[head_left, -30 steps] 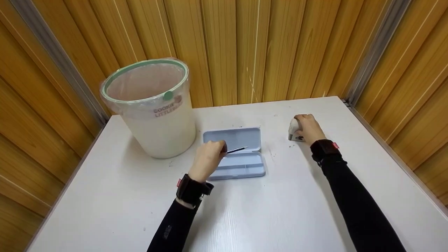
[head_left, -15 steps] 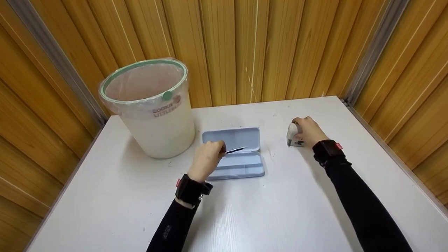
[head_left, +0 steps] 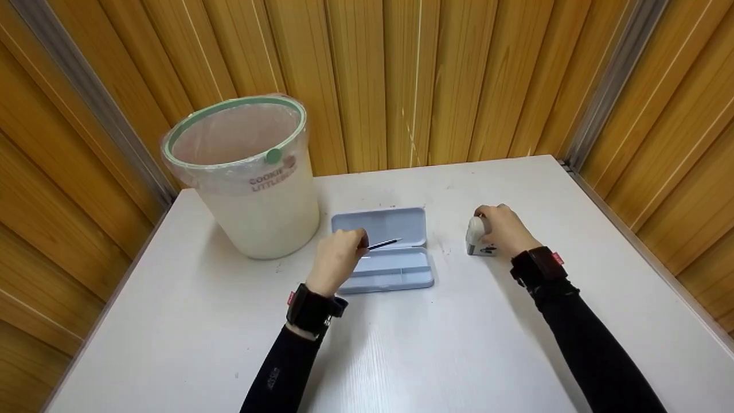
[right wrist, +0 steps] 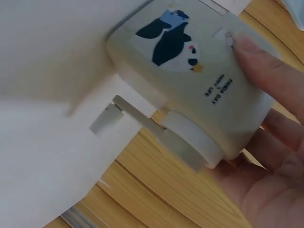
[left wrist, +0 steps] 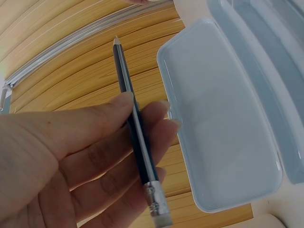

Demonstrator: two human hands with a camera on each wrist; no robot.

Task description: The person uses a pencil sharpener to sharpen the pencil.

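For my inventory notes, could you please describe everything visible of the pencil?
The pencil is slim and sharpened, apparently wooden, with a dark blue barrel and a pale lengthwise stripe. A pale cone shows at the tip; the other end has a shiny, metal-looking ferrule and a greyish eraser. The left hand pinches it between thumb and fingers, and the head view shows it against the open light-blue case.
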